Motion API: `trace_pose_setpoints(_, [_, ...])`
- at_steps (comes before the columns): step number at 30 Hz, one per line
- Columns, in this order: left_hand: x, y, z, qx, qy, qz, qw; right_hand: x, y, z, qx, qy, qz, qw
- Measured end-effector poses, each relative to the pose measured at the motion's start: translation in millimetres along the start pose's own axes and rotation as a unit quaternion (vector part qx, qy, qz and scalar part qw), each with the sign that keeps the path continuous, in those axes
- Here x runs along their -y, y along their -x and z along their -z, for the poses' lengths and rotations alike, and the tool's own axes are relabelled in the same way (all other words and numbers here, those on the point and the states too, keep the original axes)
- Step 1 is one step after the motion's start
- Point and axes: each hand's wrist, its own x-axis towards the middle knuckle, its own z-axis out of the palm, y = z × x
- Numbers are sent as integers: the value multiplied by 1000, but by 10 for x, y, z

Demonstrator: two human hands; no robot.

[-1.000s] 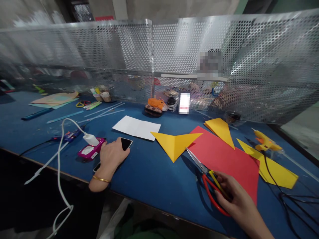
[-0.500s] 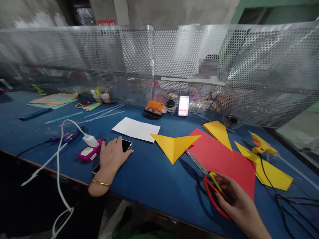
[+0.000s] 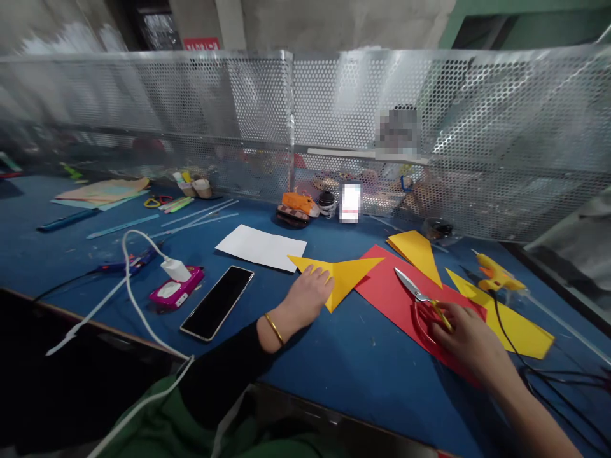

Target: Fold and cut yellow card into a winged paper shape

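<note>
Currently, scissors [image 3: 419, 296] are held in curled right hand [image 3: 470, 334], while creased yellow paper [image 3: 350, 276], best steadied lightly, is partly covered by loosely bent left hand [image 3: 308, 298], pinch unclear.

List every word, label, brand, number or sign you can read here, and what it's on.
None can be read.
Red sign at the back: pale characters, too small and blurred to read.
Bright screen: pixelated, nothing legible.
</note>
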Motion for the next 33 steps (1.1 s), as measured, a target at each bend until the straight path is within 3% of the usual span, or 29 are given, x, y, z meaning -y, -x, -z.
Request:
trace_pose_setpoints(5, [16, -105, -9, 43, 18, -15, 999, 148, 13, 108, 15, 82, 57, 995])
trace_pose_setpoints(9, [82, -144, 41, 61, 55, -17, 996, 577, -159, 216, -5, 112, 146, 983])
trace_pose_setpoints(13, [283, -154, 51, 57, 104, -9, 993, 1182, -472, 15, -33, 90, 319, 943])
trace_pose_setpoints(16, [423, -127, 1, 49, 137, -13, 989, 1420, -649, -257, -26, 60, 410, 910])
trace_pose_setpoints(20, [411, -92, -99, 24, 174, -25, 984, 1329, -664, -428, -42, 21, 439, 897])
trace_pose_setpoints(24, [275, -100, -194, -47, 181, -44, 981, 1173, -542, -351, -74, -2, 418, 906])
trace_pose_setpoints(28, [248, -107, -267, -134, 172, -61, 974, 1218, -467, -282, -92, -44, 412, 906])
trace_pose_setpoints(33, [248, -87, -253, -193, 302, -22, 933, 1303, -465, -201, -120, -136, 395, 901])
